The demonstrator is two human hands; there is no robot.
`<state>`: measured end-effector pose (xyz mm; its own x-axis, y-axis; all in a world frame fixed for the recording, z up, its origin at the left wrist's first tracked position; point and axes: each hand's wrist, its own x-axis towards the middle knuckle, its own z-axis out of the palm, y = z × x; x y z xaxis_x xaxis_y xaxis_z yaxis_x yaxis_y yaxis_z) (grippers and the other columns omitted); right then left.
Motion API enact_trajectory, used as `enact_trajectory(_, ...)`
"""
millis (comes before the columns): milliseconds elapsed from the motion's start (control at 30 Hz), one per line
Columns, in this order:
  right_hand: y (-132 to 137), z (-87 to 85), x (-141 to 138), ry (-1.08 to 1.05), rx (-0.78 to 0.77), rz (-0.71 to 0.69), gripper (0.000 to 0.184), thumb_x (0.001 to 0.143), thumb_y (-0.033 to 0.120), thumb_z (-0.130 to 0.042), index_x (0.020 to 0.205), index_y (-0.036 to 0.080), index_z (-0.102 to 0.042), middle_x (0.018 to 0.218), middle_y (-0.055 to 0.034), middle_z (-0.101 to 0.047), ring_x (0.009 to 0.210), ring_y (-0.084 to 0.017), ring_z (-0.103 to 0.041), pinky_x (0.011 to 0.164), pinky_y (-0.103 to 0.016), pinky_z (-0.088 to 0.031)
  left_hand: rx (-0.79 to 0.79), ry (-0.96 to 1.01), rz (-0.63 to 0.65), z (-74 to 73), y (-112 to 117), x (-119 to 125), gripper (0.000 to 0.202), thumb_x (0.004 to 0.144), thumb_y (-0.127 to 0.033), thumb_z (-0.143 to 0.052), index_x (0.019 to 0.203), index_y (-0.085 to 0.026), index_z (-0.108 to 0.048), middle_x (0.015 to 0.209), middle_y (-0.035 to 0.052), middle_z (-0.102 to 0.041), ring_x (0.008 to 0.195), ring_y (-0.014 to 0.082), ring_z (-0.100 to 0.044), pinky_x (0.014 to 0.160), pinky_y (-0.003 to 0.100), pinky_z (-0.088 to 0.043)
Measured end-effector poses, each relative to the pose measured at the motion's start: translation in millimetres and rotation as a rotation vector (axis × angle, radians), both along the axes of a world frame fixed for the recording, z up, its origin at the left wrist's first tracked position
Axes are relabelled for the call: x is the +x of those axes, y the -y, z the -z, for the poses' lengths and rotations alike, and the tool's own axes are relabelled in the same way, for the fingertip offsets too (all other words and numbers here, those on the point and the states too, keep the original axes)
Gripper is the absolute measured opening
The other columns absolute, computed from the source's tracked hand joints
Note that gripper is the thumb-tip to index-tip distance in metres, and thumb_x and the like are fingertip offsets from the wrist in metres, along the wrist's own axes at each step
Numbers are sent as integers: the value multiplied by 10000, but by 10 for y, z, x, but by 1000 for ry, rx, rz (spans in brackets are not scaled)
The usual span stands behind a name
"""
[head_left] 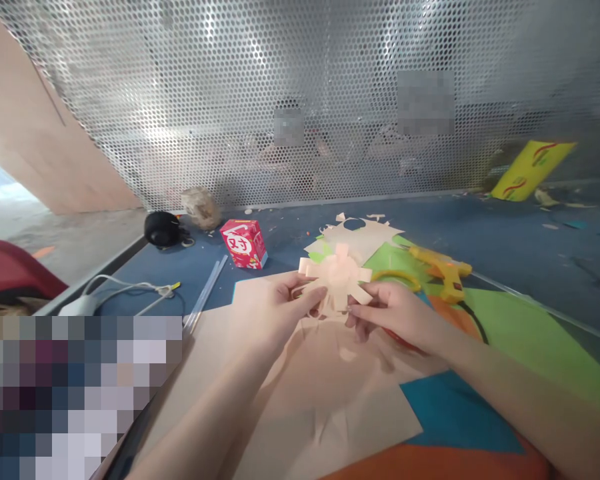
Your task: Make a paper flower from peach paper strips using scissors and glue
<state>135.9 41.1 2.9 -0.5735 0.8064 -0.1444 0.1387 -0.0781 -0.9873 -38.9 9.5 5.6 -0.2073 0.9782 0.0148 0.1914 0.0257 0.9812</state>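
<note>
A cream paper flower (341,273) with a round middle and several strip-like petals is held up over the sheets. My left hand (297,300) grips its left side, thumb in front. On the right, my right hand (385,308) pinches a petal near the lower edge. Beneath both hands lie large cream paper sheets (330,380). Just behind the flower rests a cut-out cream sheet (365,235) with a hole and ragged edges. Right of my right hand are a yellow hot glue gun (443,270) and a yellow-handled pair of scissors (397,279), partly hidden.
A red box (244,243), clear glue sticks (207,293) and a white cable (130,287) lie left. Green paper (535,333), blue paper (460,410) and orange paper (430,463) spread right. A yellow packet (533,170) leans against the perforated metal panel (325,80) behind.
</note>
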Motion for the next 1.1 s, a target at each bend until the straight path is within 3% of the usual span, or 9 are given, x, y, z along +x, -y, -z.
enact_trajectory(167,3,-4,16,20,60,10,177,761,299,-579,712,138,-527,669,-22,-632,513,-105,-610,536,-245,-493,-10,23,44,-48,22,11,185,643,-313,-636,764,-178,-670,545,0,-599,519,129,-557,527,264,-480)
enact_trajectory(367,40,-52,0,99,170,-3,174,799,280,-525,681,152,-523,660,-12,-616,538,-111,-619,555,-246,-486,1,-8,53,-81,27,28,232,534,-241,-723,752,-181,-673,669,23,-665,616,172,-608,537,258,-468)
enact_trajectory(500,-10,-69,28,111,225,47,93,796,253,-514,792,164,-538,714,-25,-636,576,-122,-623,582,-262,-494,31,1,-68,-55,-19,-10,221,545,-238,-719,745,-174,-651,630,8,-639,584,142,-583,544,243,-448)
enact_trajectory(567,-42,-55,54,146,352,101,106,801,255,-496,851,173,-542,790,-41,-646,633,-134,-626,616,-276,-493,69,120,-176,-50,-51,-58,267,523,-240,-731,757,-163,-630,659,14,-635,612,143,-585,553,243,-449)
enact_trajectory(667,-11,-1,45,361,632,124,154,803,288,-484,866,182,-577,837,-61,-640,753,-180,-610,667,-313,-473,121,291,-286,-61,-95,-143,348,475,-219,-751,787,-148,-614,718,29,-637,638,131,-580,559,232,-451)
enact_trajectory(767,141,80,-55,563,856,20,339,760,414,-530,981,162,-585,928,-106,-619,845,-247,-568,719,-386,-449,161,294,-278,-51,-137,-215,337,493,-227,-738,792,-147,-603,699,10,-621,597,102,-551,538,217,-442)
enact_trajectory(867,341,151,-175,612,1047,-125,498,676,482,-608,1052,158,-572,1033,-119,-589,948,-295,-508,826,-457,-394,182,220,-241,-2,-179,-259,277,541,-245,-702,774,-151,-586,659,-13,-598,556,90,-533,526,218,-438)
enact_trajectory(1100,501,203,-189,594,1062,-221,506,753,392,-546,1197,151,-515,1207,-111,-532,1113,-281,-436,952,-431,-343,150,216,-162,27,-184,-241,218,577,-230,-649,744,-155,-530,627,-12,-582,555,111,-569,440,187,-401)
